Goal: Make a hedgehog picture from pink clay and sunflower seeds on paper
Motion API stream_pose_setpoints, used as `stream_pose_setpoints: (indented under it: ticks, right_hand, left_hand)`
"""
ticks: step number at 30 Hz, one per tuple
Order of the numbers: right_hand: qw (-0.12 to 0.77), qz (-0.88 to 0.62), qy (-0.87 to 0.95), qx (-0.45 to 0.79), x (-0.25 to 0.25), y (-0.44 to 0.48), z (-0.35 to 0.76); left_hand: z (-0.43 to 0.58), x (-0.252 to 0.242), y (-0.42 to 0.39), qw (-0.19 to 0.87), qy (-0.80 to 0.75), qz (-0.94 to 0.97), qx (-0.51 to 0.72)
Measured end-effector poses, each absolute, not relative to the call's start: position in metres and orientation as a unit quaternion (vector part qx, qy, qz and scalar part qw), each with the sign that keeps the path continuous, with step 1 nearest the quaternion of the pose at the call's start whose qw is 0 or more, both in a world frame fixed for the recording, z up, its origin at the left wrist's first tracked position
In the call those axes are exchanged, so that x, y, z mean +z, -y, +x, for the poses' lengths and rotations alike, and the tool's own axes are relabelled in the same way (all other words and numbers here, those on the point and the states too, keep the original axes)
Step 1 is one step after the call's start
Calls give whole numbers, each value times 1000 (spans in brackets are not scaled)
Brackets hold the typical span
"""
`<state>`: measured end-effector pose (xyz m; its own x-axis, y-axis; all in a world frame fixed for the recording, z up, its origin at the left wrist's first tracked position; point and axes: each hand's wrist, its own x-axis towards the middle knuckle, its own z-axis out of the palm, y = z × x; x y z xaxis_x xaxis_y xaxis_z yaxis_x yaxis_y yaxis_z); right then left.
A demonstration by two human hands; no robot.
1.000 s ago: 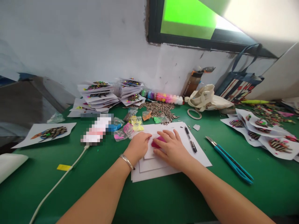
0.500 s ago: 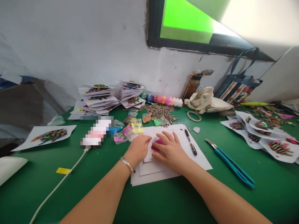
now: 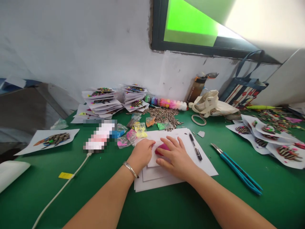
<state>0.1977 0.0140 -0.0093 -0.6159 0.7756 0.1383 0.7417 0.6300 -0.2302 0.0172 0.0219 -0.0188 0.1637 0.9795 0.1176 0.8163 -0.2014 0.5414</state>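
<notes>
magenta patch [image 3: 163,146], long axis obscured, lies at ten o'clock from the nearer right hand [image 3: 177,158], which spreads over it without gripping; curled left hand [image 3: 142,152], nine o'clock, hold indeterminable.

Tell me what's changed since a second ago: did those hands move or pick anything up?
Nothing has visibly changed on the table; the whole scene just sits slightly lower in the picture, as if the camera tipped. The left hand stays at the white paper, and the right hand stays spread over the magenta piece. The pen and blue cutter lie as before.
</notes>
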Motion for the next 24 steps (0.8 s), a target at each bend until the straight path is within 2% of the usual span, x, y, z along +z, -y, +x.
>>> stream_pose_setpoints:
  ticks: [11,17,24]
  right_hand:
    - [103,-411,902,78,-9,-13,197]
    - [128,-447,883,64,-8,-19,203]
    - [87,-457,883,70,-10,-25,206]
  left_hand:
    - [18,-16,-22,185,-612,735,225]
    - [18,-18,-21,180,-608,738,231]
    - [17,-19,-23,194,-613,732,223]
